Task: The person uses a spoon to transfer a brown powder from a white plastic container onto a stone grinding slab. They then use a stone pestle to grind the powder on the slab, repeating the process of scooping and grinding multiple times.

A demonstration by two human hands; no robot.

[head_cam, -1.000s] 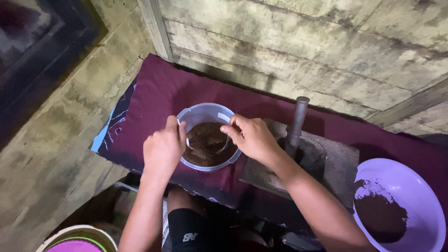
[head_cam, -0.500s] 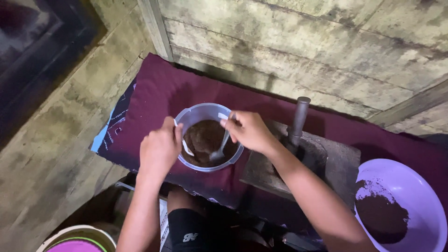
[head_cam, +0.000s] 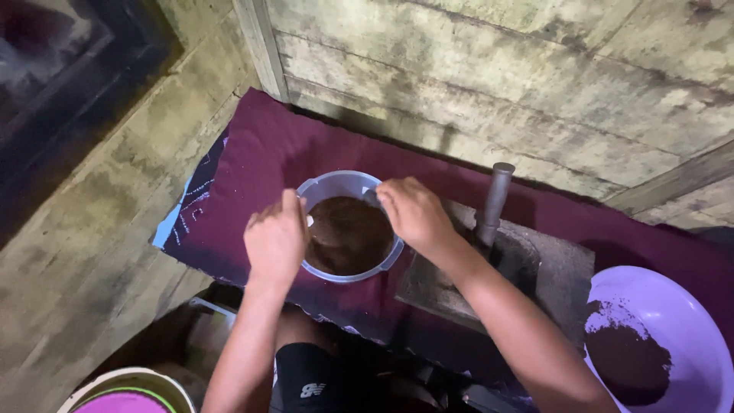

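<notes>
One clear plastic container (head_cam: 349, 229) of brown powder sits near the maroon cloth's (head_cam: 260, 164) front edge. Left hand (head_cam: 275, 241) grips its left rim, fingers curled; right hand (head_cam: 413, 214) closes over its right rim. One purple basin (head_cam: 673, 321) occupies the right corner.

Translucent plastic tub (head_cam: 348, 183), matt maroon cloth (head_cam: 267, 153), rough weathered wood planks (head_cam: 497, 84)

Your left hand (head_cam: 275, 241) covers the near-left rim of the clear plastic tub of dark brown powder (head_cam: 348, 229), and your right hand (head_cam: 414, 214) hides its right rim; whatever those fingers grip cannot be made out. The lilac plastic basin (head_cam: 657, 306) is cut off at the right edge, the round pink-and-white container (head_cam: 130, 391) at the bottom.
</notes>
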